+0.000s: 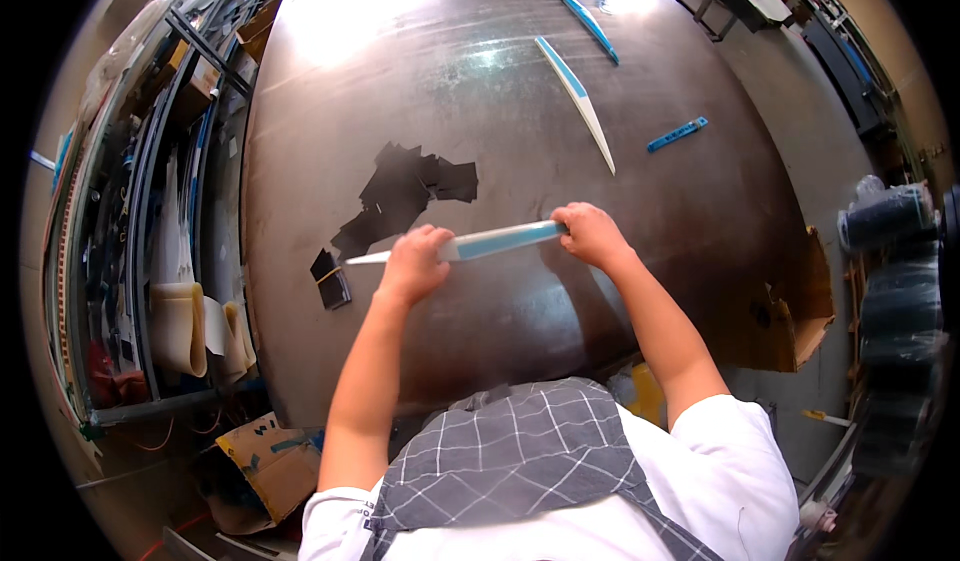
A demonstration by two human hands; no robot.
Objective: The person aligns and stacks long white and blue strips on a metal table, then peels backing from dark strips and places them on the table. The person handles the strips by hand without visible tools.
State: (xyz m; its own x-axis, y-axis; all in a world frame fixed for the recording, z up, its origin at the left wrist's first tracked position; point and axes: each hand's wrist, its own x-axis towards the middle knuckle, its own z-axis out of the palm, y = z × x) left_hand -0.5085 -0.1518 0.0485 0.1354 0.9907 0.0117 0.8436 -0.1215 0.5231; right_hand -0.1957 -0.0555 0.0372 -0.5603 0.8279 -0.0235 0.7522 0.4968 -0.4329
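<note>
Between my hands, above the dark table (290,361), is a long tapered strip (510,240), white toward its pointed left end and blue toward the right. My left hand (418,261) is closed round it near the white part, and the tip sticks out past the fist. At the other end, my right hand (588,233) grips the blue part. Left of centre lie several loose black flat pieces (395,196), overlapping in a pile. A small banded stack of black pieces (331,280) sits just beyond the strip's tip.
Farther off on the table are a white-and-blue strip (578,101), a blue strip (585,23) and a blue-handled cutter (677,135). A packed shelf rack (150,221) runs along the left. Cardboard boxes (270,466) stand below, and another carton (805,306) stands at the right edge.
</note>
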